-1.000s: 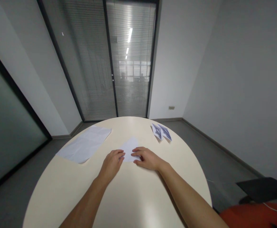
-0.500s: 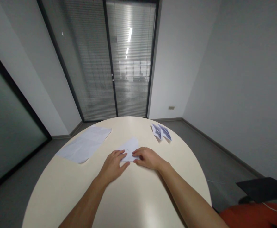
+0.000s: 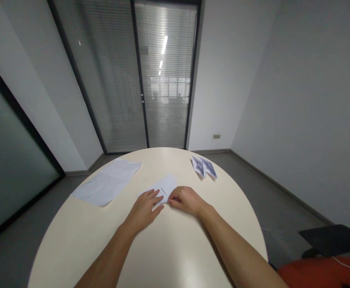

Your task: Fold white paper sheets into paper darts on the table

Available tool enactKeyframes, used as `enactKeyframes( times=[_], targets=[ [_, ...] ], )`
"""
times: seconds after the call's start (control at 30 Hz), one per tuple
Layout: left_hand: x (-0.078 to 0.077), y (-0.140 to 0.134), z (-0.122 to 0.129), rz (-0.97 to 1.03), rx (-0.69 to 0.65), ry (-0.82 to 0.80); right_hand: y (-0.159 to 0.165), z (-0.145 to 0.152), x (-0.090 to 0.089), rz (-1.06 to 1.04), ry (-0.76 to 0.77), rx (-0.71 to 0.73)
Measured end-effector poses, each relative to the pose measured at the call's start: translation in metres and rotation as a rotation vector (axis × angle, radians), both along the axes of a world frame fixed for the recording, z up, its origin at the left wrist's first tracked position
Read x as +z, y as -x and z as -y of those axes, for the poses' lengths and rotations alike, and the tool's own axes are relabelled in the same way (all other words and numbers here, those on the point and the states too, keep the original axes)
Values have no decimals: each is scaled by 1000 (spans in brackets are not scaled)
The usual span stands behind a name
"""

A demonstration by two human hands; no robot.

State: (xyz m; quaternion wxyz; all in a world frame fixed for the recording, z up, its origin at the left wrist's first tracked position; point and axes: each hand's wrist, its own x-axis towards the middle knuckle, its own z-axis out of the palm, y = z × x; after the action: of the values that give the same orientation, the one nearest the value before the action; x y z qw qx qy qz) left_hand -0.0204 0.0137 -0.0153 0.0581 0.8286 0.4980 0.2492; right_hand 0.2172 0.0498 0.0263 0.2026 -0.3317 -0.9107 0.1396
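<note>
A folded sheet of white paper [image 3: 169, 183] lies on the round table between my hands, with a short dark line showing across its middle. My left hand [image 3: 146, 206] rests on its left part, fingers spread and flat. At the paper's near right corner, my right hand [image 3: 185, 199] has its thumb and fingers pinched together on the edge. The fingertips of the right hand hide that corner.
A larger creased sheet of white paper [image 3: 109, 182] lies at the table's left edge. Two folded paper pieces [image 3: 204, 167] stand at the back right. The cream round table [image 3: 160, 248] fills the foreground. An orange chair [image 3: 319, 272] is at the lower right.
My right fingers have closed into a pinch at the paper's corner. The paper has turned slightly, and its dark line shows more clearly. My left hand has hardly moved.
</note>
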Motion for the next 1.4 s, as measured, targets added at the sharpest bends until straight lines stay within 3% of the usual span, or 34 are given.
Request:
enactKeyframes(
  times=[0.6, 1.07, 1.4],
  targets=[
    [23, -7, 5, -23, -109, 24, 0, 2, -3, -116, 94, -27],
    [11, -3, 5, 95, -158, 15, -7, -12, -22, -142, -4, -6],
    [20, -9, 15, 84, -118, -2, -11, -14, -26, -109, 11, -60]
  ],
)
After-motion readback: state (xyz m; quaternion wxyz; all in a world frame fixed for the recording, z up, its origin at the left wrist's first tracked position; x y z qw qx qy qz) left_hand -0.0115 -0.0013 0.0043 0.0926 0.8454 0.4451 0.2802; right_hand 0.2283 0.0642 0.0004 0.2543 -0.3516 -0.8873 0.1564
